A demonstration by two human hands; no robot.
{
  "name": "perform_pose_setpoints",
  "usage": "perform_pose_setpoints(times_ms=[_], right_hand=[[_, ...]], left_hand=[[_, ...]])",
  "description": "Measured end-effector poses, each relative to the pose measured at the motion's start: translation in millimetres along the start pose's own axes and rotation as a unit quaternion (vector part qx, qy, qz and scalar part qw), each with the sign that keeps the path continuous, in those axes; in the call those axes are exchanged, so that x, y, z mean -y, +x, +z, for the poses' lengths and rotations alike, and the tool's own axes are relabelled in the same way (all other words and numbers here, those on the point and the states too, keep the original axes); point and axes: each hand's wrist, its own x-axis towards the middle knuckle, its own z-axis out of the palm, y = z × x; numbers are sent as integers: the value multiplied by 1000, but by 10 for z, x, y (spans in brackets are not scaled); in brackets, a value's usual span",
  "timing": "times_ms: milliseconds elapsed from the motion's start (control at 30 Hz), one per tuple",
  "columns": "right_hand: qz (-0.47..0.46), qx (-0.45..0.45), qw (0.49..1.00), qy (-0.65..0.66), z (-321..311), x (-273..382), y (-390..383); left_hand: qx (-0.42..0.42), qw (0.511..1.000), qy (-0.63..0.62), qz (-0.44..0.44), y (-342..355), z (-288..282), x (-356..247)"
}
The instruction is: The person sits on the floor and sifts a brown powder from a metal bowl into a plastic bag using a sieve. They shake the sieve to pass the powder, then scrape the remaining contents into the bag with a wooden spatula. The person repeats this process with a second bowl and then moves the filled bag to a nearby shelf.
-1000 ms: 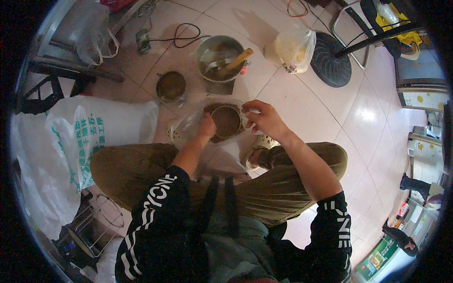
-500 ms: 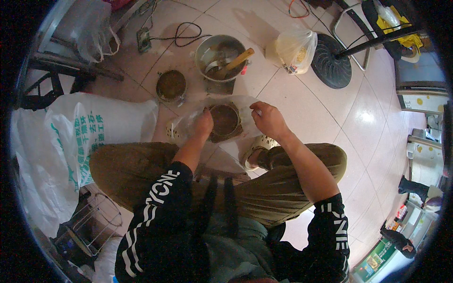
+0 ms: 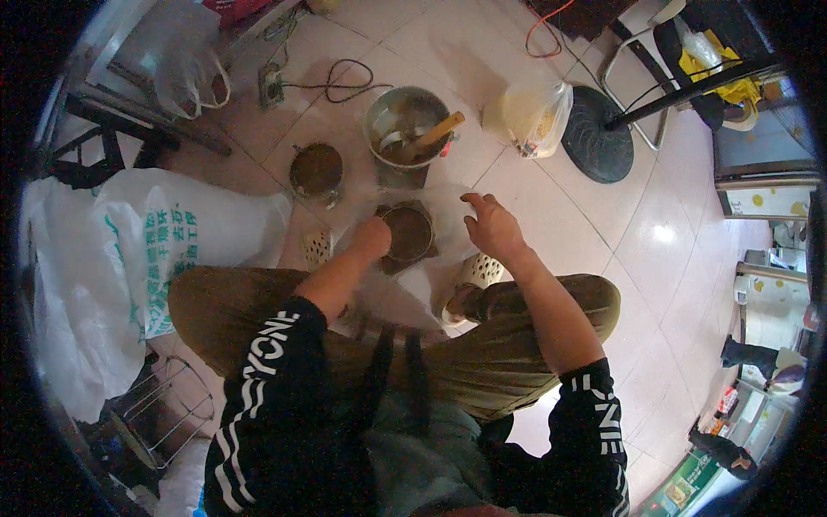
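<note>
My left hand (image 3: 370, 237) is closed at the left of a clear plastic bag (image 3: 448, 211), its fingertips partly hidden. My right hand (image 3: 492, 226) has the bag's right edge at its curled fingers. The bag surrounds a round container (image 3: 408, 233) with brown contents, on a brownish square base. Left of and behind it is a smaller pot (image 3: 315, 169) of brown material. Farther back stands a metal pot (image 3: 381, 109) holding a ladle and a wooden-handled tool (image 3: 439, 129).
A large white sack (image 3: 215, 215) lies left, above a wire rack (image 3: 181, 405). A tied bag (image 3: 543, 116), black round stand base (image 3: 594, 138) and cables (image 3: 336, 82) are behind. A chair frame stands back right; shelving and boxes line the right. My legs flank the work.
Both hands have spread the bag wider, the left moving slightly down, the right moving right since the first frame. The whole view has shifted slightly, showing more at the top.
</note>
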Motion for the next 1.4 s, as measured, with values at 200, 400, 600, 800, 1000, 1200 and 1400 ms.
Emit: perform_pose_setpoints(times_ms=[200, 400, 600, 800, 1000, 1200, 1400], right_hand=[[11, 17, 989, -148, -295, 185, -55], [-118, -186, 975, -39, -677, 336, 655], [-55, -40, 992, -108, -560, 323, 1523], [-221, 12, 956, -192, -385, 533, 1541], [-173, 76, 972, -140, -995, 917, 1309], [-71, -69, 991, -95, -864, 600, 1696], [8, -106, 981, -160, -567, 576, 2235]], left_hand=[[182, 972, -103, 111, -417, -1357, -333], [101, 938, -330, 37, -690, -2653, -25], [-218, 956, -194, -29, 113, -2401, 1045], [-243, 941, -233, -10, 578, -2206, 1081], [-136, 943, -302, 22, 641, -2580, 867], [-190, 930, -304, 78, 925, -2349, 893], [-203, 936, -282, 61, 904, -2336, 897]])
